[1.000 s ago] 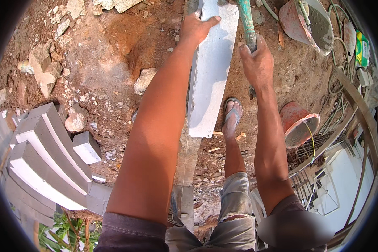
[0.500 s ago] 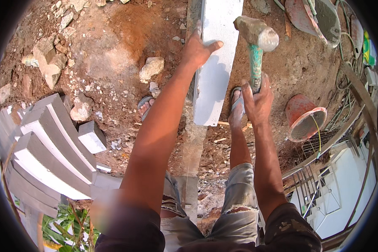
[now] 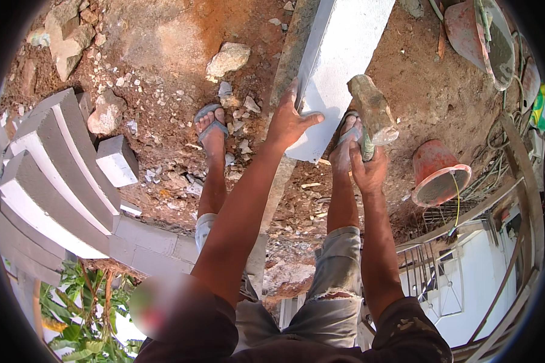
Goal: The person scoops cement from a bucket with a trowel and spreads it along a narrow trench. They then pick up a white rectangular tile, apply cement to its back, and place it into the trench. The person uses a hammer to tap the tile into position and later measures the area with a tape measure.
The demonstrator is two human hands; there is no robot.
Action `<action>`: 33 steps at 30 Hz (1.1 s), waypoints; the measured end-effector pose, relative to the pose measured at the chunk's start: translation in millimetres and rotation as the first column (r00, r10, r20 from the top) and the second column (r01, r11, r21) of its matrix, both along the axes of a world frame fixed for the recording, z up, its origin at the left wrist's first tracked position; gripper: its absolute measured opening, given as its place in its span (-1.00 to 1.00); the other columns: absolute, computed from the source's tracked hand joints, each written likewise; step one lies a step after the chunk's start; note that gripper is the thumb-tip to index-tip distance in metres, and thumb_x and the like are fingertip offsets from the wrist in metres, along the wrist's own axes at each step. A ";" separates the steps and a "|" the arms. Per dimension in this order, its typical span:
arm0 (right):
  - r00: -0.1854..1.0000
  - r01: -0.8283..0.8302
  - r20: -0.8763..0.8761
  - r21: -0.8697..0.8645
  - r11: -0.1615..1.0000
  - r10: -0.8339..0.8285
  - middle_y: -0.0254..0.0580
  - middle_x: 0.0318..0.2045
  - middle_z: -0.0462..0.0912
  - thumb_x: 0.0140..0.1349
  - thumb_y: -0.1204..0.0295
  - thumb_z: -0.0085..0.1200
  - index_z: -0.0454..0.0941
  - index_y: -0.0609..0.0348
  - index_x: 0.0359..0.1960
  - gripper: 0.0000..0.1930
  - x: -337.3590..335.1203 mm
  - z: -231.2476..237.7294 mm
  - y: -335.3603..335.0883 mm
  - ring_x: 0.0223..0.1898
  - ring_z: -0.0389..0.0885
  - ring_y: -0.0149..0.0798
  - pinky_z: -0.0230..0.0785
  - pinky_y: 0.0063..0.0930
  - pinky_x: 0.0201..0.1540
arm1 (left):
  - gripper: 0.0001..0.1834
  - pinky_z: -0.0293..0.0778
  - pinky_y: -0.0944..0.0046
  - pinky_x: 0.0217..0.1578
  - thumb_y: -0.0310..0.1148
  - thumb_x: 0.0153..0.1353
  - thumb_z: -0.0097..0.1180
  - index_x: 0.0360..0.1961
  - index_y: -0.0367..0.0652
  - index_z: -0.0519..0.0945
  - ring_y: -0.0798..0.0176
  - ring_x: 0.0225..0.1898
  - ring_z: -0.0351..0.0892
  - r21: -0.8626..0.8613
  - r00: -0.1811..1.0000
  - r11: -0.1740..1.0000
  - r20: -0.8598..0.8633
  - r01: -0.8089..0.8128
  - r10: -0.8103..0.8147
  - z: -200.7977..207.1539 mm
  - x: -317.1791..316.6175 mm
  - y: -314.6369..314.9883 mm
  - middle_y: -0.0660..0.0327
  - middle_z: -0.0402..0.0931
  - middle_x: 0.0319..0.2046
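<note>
A long pale lightweight block (image 3: 348,48) lies lengthwise ahead of me on a narrow grey strip of masonry. My left hand (image 3: 290,124) grips its left edge near the close end, with the thumb across the top face and the fingers down the side. In my right hand (image 3: 370,169) is a club hammer (image 3: 372,112), its fingers wrapped round the worn green handle. The heavy, mortar-crusted head is raised just right of the block, apart from it. The handle looks foreshortened, pointing mostly toward the camera.
Several pale blocks (image 3: 60,175) are stacked on the left, beside a short block piece (image 3: 117,161). Rocks (image 3: 228,60) and rubble litter the soil. On the right sit a red bucket (image 3: 439,172), a larger mortar tub (image 3: 475,36), cables and a wooden rail (image 3: 466,224).
The hammer head has tipped and come lower, nearer my right hand. My view has shifted, and the block now slants more to the right. My left hand stays at its edge.
</note>
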State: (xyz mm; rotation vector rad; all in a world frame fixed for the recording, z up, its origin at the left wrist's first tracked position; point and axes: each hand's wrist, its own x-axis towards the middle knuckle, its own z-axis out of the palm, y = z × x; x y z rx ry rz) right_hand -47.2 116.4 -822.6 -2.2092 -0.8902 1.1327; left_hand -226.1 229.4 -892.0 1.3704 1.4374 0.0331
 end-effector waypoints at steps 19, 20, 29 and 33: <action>0.985 -0.156 0.034 -0.225 0.962 0.167 0.15 -0.38 0.69 0.21 0.20 0.27 0.58 0.23 -0.10 -0.63 -7.3 -16.8 -37.0 -0.33 0.74 0.12 0.54 -0.14 -0.28 | 0.17 0.48 0.04 0.11 0.26 -0.05 0.42 0.46 -0.19 0.22 -0.18 0.09 0.60 -0.269 0.993 0.959 0.038 -0.093 0.107 -20.5 -41.7 -52.5 -0.16 0.60 0.05; 0.986 -0.151 0.032 -0.218 0.964 0.161 0.14 -0.39 0.69 0.21 0.20 0.27 0.59 0.24 -0.11 -0.63 -6.8 -16.0 -39.3 -0.33 0.74 0.10 0.54 -0.15 -0.27 | 0.17 0.47 0.04 0.13 0.23 -0.05 0.43 0.46 -0.20 0.21 -0.18 0.12 0.58 -0.273 0.994 0.958 0.034 -0.089 0.102 -20.0 -40.8 -55.0 -0.16 0.58 0.08; 0.997 -0.073 0.004 -0.253 0.965 0.077 -0.09 -0.50 0.63 0.23 0.23 0.30 0.61 0.27 -0.22 -0.68 -3.8 2.8 -19.0 -0.45 0.54 -0.28 0.45 -0.29 -0.30 | 0.10 0.33 0.08 0.28 0.12 -0.05 0.48 0.41 -0.26 0.27 -0.13 0.23 0.50 -0.433 0.911 0.816 -0.032 -0.384 0.411 5.2 -88.3 -148.9 -0.19 0.55 0.10; 0.996 -0.070 0.027 -0.268 0.961 0.080 -0.24 -0.51 0.59 0.25 0.23 0.29 0.60 0.27 -0.25 -0.69 1.2 22.0 -20.2 -0.46 0.46 -0.39 0.40 -0.38 -0.33 | -0.07 0.33 -0.02 0.22 0.14 0.06 0.37 0.33 -0.25 0.40 -0.11 0.14 0.54 -0.208 0.972 0.951 -0.110 -0.227 0.208 49.6 -96.1 -127.1 -0.15 0.58 0.03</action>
